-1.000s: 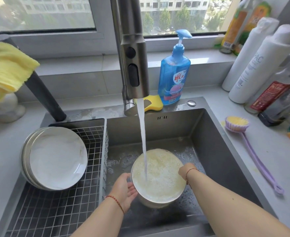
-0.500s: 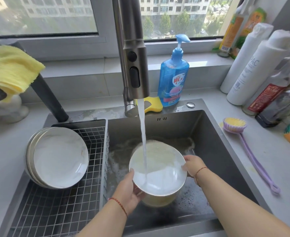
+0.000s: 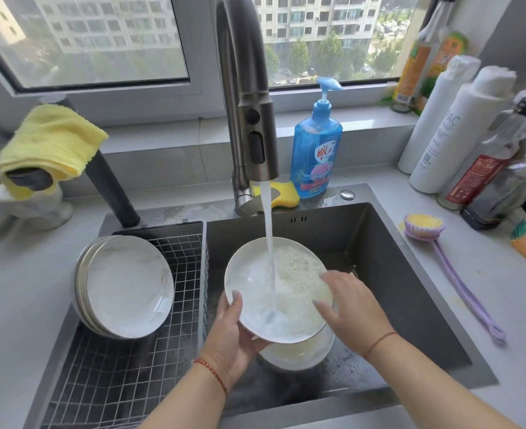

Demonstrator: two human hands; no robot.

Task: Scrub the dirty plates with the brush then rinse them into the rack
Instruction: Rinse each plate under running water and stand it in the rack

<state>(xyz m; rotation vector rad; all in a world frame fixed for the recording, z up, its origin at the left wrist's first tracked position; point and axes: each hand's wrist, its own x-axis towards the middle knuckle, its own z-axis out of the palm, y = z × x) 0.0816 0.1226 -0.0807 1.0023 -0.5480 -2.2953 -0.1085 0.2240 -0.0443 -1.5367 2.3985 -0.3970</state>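
Note:
A white plate (image 3: 255,280) with yellowish suds is held tilted over the sink (image 3: 410,289), under the water running from the faucet (image 3: 252,125). My left hand (image 3: 230,335) grips its lower left rim, thumb on the face. Fingers spread, my right hand (image 3: 348,305) lies flat on the plate's right side. Beneath it, more soapy plates (image 3: 299,354) sit stacked in the basin. Two or three clean plates (image 3: 125,286) lean in the wire rack (image 3: 116,382) on the left. The purple long-handled brush (image 3: 447,267) lies on the counter to the right.
A blue soap pump bottle (image 3: 316,150) and yellow sponge (image 3: 283,193) stand behind the sink. Several bottles (image 3: 460,131) crowd the right back corner. A yellow cloth (image 3: 51,144) hangs at the left.
The plate has been lifted off the stack and raised under the stream. My right hand moved from its rim onto its face; much of the foam has washed off the left part.

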